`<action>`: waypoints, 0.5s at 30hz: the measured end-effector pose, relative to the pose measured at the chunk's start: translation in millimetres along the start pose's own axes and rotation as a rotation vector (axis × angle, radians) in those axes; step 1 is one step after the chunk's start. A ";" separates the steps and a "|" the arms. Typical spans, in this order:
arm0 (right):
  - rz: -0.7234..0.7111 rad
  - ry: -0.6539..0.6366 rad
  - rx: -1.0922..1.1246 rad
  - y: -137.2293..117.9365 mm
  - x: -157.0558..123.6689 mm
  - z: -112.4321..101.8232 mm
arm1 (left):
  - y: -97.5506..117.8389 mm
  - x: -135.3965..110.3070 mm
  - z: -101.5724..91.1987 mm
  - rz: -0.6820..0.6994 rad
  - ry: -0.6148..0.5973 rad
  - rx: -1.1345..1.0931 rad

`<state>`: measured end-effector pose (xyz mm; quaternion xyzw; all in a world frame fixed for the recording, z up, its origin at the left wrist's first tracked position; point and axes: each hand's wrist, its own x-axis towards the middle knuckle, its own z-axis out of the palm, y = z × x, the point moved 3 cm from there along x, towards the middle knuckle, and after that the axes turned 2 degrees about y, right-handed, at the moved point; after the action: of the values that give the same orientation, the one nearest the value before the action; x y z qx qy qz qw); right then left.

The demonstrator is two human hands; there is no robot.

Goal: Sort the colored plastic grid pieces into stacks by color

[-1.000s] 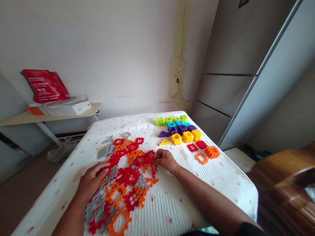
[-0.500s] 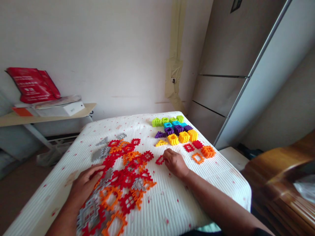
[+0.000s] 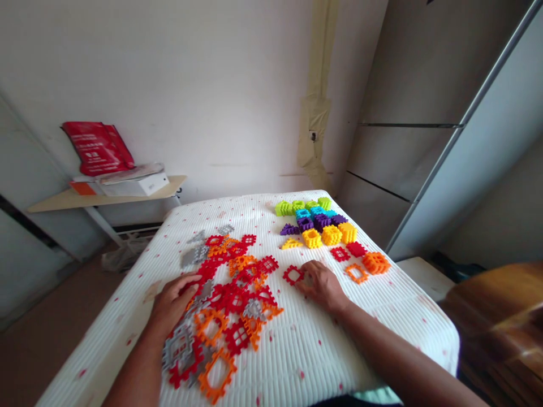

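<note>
Fingers stretched out, my left hand (image 3: 173, 302) lies at the left side of a loose pile of flat plastic interlocking pieces, touching red and grey ones. The pile mixes red, orange and grey shapes, among them a red window-patterned square (image 3: 236, 337) and an orange ring-like piece (image 3: 217, 376). To the right of the pile, a hollow red interlocking piece (image 3: 293, 275) lies flat on the cloth. Beside its right edge is my right hand (image 3: 320, 282), fingers curved with a gap between thumb and forefinger. I cannot tell whether the thumb still touches the piece.
Sorted stacks stand at the back right: green (image 3: 298, 207), blue (image 3: 317, 211), purple (image 3: 322, 221) and yellow (image 3: 331, 234). Nearer lie red squares (image 3: 340, 254) and an orange stack (image 3: 376, 263). A quilted white cloth (image 3: 288, 362) covers the table. A fridge (image 3: 382, 164) stands to the right.
My right hand has drawn slightly right, away from the hollow red piece, which now lies flat. My left hand stays at the pile. The whole view has shifted.
</note>
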<state>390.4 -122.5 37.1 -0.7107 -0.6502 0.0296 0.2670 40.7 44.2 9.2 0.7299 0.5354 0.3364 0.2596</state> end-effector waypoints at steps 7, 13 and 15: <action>-0.021 0.009 -0.126 -4.1 1.6 5.6 | 2.6 0.2 0.0 0.001 0.018 -0.022; -0.054 0.014 -0.145 -7.0 0.4 3.8 | 5.7 0.9 -0.7 0.004 0.019 -0.020; -0.050 0.025 -0.146 -9.0 0.3 2.6 | 4.2 1.1 0.0 0.006 0.013 -0.020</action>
<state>381.2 -121.2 38.8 -0.7120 -0.6649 -0.0334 0.2231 43.5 44.0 12.6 0.7266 0.5314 0.3475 0.2625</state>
